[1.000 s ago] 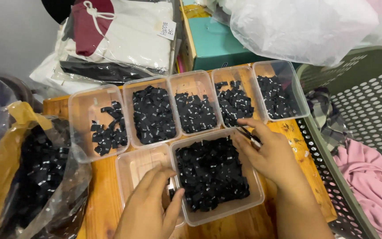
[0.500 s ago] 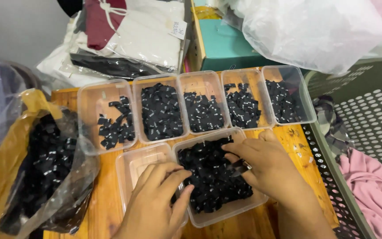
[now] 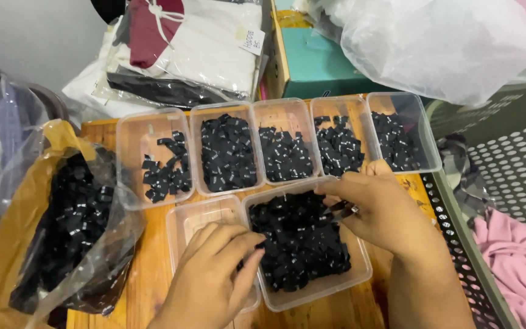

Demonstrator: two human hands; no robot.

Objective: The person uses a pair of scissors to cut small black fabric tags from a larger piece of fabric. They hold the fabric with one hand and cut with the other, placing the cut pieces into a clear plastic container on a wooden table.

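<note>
both hands in clear tub of small black labels.
left hand (image 3: 214,277) at near-left rim of the tub (image 3: 336,286), fingers curled together onto the black labels (image 3: 299,244). right hand (image 3: 382,213) over far-right side, fingertips pinched shut on a few labels. five smaller tubs (image 3: 153,131) in row behind, on wooden table (image 3: 147,274). label-filled bag (image 3: 68,225) at left.

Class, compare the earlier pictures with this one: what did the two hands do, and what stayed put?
The right hand drew back from the far row of tubs to the near tub, pinching black pieces. The left hand slid up to its edge. The row of five tubs stayed unchanged.
</note>
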